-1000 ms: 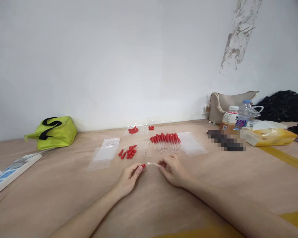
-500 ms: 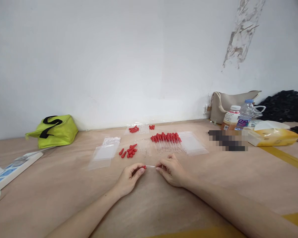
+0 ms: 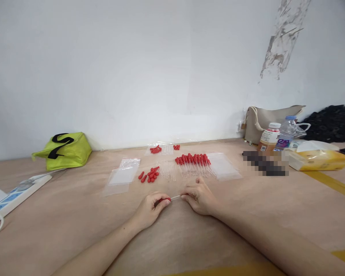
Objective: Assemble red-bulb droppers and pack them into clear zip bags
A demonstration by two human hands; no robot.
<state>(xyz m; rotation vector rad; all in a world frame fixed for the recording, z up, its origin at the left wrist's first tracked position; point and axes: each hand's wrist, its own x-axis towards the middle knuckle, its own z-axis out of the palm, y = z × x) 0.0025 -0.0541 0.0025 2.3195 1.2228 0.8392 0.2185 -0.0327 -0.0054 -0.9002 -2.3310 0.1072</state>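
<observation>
My left hand (image 3: 151, 209) pinches a red rubber dropper bulb (image 3: 167, 199), mostly covered by the fingers. From the bulb's mouth a thin clear dropper tube (image 3: 175, 197) runs across to my right hand (image 3: 199, 197), whose thumb and fingertips are closed on its other end. Beyond my left hand lies a loose pile of red bulbs (image 3: 152, 175). Beside it are loose clear tubes (image 3: 168, 171). A row of droppers with red bulbs fitted (image 3: 193, 160) lies behind my right hand, their tubes pointing toward me.
Clear zip bags lie at left (image 3: 122, 175) and right (image 3: 224, 167). More bulbs (image 3: 155, 149) rest near the wall. A lime bag (image 3: 67, 153) and power strip (image 3: 14, 203) are on the left; bottles (image 3: 268, 138) and a yellow tissue pack (image 3: 319, 160) stand right.
My left hand has shifted its grip, and more of the red bulb shows above its thumb. The tube now slants slightly. The whole view has drifted a little.
</observation>
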